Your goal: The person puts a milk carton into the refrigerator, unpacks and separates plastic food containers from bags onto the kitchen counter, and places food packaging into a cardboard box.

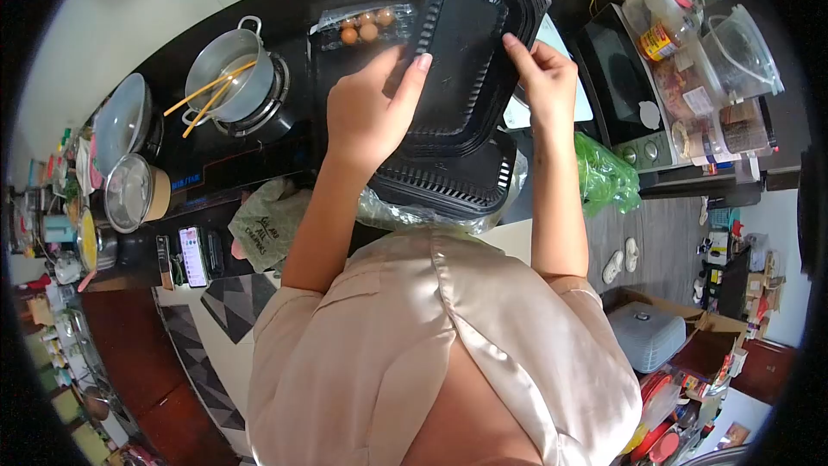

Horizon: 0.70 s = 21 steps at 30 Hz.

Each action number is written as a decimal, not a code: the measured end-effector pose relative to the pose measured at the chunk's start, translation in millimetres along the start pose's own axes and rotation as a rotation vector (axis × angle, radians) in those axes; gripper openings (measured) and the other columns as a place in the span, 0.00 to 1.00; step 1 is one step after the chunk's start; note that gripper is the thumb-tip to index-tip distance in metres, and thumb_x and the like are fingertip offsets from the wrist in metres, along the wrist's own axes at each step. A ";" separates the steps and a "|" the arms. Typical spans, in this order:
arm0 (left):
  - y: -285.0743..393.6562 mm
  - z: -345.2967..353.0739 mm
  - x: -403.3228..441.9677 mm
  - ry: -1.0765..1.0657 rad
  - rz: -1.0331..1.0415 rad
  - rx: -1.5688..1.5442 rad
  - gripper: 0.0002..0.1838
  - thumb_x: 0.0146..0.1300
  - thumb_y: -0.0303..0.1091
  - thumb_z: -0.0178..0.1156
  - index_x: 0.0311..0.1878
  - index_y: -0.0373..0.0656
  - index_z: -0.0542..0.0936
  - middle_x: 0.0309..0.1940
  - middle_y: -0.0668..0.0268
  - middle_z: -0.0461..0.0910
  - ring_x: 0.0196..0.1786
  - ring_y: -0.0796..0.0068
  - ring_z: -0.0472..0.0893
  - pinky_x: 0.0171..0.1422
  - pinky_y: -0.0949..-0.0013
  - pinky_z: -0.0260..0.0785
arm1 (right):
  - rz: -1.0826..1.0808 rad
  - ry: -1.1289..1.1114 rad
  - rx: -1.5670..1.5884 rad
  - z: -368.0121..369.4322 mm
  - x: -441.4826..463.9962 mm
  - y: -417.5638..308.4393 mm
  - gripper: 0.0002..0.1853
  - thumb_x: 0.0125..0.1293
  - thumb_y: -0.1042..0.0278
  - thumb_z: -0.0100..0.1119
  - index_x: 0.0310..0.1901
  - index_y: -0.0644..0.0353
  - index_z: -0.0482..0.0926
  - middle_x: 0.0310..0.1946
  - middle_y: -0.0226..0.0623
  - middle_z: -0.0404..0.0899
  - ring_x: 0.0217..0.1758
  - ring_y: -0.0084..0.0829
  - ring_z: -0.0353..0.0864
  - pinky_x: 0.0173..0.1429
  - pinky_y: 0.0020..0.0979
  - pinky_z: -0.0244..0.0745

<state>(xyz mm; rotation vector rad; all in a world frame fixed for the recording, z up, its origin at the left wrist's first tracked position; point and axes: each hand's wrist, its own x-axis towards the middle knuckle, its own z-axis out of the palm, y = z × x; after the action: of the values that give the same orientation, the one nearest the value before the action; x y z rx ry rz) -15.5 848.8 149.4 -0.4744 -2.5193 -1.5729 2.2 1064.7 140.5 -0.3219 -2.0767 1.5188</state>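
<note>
A black plastic food tray (461, 60), rectangular with ribbed walls, is held up in front of me, tilted. My left hand (375, 108) grips its left edge with the thumb on the rim. On the opposite edge, my right hand (542, 73) pinches the rim between thumb and fingers. The edge looks thick, but I cannot tell whether several trays are nested. Below it, more black trays (448, 181) lie on the counter in clear plastic wrap (414, 214). Behind my left hand is a pack of brown eggs (368, 32).
A pot (226, 78) with chopsticks (207, 99) stands on the stove at left, beside a wok (122, 121). A phone (193, 256) and a green cloth (272, 220) lie near the front edge. At right are a microwave (617, 78), a green plastic bag (604, 174) and stacked containers (690, 78).
</note>
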 end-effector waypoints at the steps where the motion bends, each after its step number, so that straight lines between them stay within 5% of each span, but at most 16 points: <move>1: -3.5 1.0 0.2 -0.008 -0.001 0.000 0.18 0.64 0.46 0.57 0.46 0.40 0.80 0.24 0.57 0.81 0.26 0.62 0.81 0.34 0.66 0.70 | -0.017 0.023 0.118 -2.0 8.5 1.1 0.18 0.60 0.62 0.68 0.18 0.62 0.77 0.15 0.17 0.68 0.19 0.11 0.57 0.23 0.20 0.49; 3: -15.0 -9.1 1.5 -0.127 -0.030 -0.251 0.19 0.69 0.40 0.53 0.58 0.40 0.75 0.42 0.60 0.84 0.40 0.76 0.81 0.44 0.73 0.72 | 0.003 0.144 0.069 -17.5 44.9 35.5 0.18 0.59 0.62 0.67 0.17 0.62 0.77 0.14 0.20 0.68 0.18 0.13 0.57 0.22 0.22 0.50; 4: -19.4 -18.7 1.4 -0.234 -0.078 -0.273 0.23 0.68 0.39 0.55 0.64 0.43 0.69 0.55 0.58 0.78 0.55 0.70 0.77 0.57 0.68 0.68 | -0.001 0.215 0.016 -25.4 66.0 60.2 0.18 0.59 0.61 0.67 0.17 0.63 0.77 0.13 0.22 0.69 0.18 0.14 0.59 0.22 0.22 0.52; 7: -85.9 -19.2 -12.3 -0.159 0.105 -0.072 0.28 0.62 0.40 0.60 0.64 0.40 0.69 0.58 0.56 0.74 0.60 0.67 0.74 0.65 0.63 0.63 | 0.103 0.218 -0.222 -29.9 114.2 154.4 0.19 0.56 0.60 0.68 0.19 0.68 0.77 0.13 0.29 0.72 0.15 0.20 0.67 0.20 0.25 0.60; 9: -120.6 -12.9 -31.5 -0.344 -0.037 -0.357 0.33 0.60 0.36 0.61 0.68 0.40 0.63 0.66 0.57 0.66 0.68 0.63 0.65 0.71 0.61 0.54 | 0.422 0.042 -0.066 -5.5 94.8 162.8 0.13 0.58 0.63 0.65 0.28 0.65 0.77 0.20 0.36 0.75 0.16 0.29 0.76 0.21 0.31 0.77; 11: -127.7 -7.2 -53.7 -0.453 -0.111 -0.570 0.44 0.55 0.39 0.66 0.72 0.40 0.56 0.70 0.56 0.59 0.72 0.64 0.59 0.74 0.61 0.49 | 0.638 -0.126 0.061 15.8 90.0 189.3 0.15 0.56 0.69 0.64 0.37 0.72 0.73 0.25 0.42 0.76 0.20 0.36 0.80 0.25 0.36 0.83; 15: -132.5 -12.0 -84.1 -0.483 -0.068 -0.581 0.59 0.43 0.40 0.74 0.74 0.40 0.47 0.73 0.54 0.52 0.75 0.63 0.53 0.76 0.62 0.44 | 0.994 -0.390 0.200 43.8 80.0 202.9 0.22 0.61 0.63 0.64 0.48 0.73 0.72 0.34 0.45 0.80 0.33 0.38 0.84 0.40 0.38 0.84; 17: -119.9 -14.8 -88.6 -0.493 -0.102 -0.387 0.70 0.30 0.40 0.80 0.75 0.41 0.43 0.74 0.54 0.48 0.76 0.62 0.50 0.77 0.62 0.42 | 1.018 -0.514 -0.006 48.1 75.0 183.9 0.22 0.61 0.61 0.64 0.49 0.72 0.73 0.35 0.44 0.80 0.35 0.38 0.84 0.44 0.37 0.83; 19: -117.3 -13.8 -92.6 -0.480 -0.129 -0.396 0.71 0.28 0.40 0.81 0.75 0.40 0.43 0.74 0.54 0.49 0.76 0.61 0.50 0.77 0.62 0.42 | 1.028 -0.632 -0.210 45.8 65.8 167.6 0.23 0.62 0.58 0.64 0.50 0.70 0.74 0.35 0.42 0.81 0.36 0.37 0.84 0.48 0.36 0.81; 21: -120.1 -11.6 -91.8 -0.464 -0.146 -0.407 0.72 0.27 0.39 0.81 0.75 0.40 0.43 0.74 0.53 0.49 0.76 0.61 0.50 0.77 0.62 0.42 | 0.383 -0.753 -0.290 36.4 56.5 153.0 0.31 0.59 0.52 0.66 0.56 0.68 0.71 0.42 0.42 0.81 0.44 0.37 0.82 0.53 0.33 0.76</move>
<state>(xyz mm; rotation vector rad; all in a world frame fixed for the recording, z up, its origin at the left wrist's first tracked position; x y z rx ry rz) 30.4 772.0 27.0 -0.8004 -2.5833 -2.2791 -83.0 1114.5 5.7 -0.2919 -2.9803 1.7303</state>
